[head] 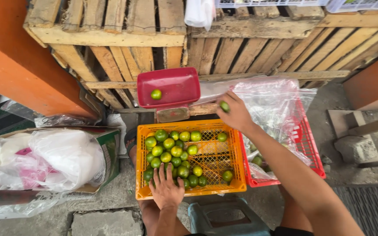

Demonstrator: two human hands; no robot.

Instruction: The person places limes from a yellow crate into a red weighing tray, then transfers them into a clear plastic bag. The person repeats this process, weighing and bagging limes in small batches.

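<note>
— What's in the containers around you?

— At your nine o'clock a cardboard box holds white plastic bags. Dead ahead, the orange crate carries a heap of green limes crowded to its left half. At twelve o'clock the red scale pan holds one lime. At two o'clock a red crate is lined with a clear bag.

— And your hands?

— Your left hand lies flat, fingers spread on the limes. Your right hand pinches a small, round, glossy green lime beside the pan.
</note>
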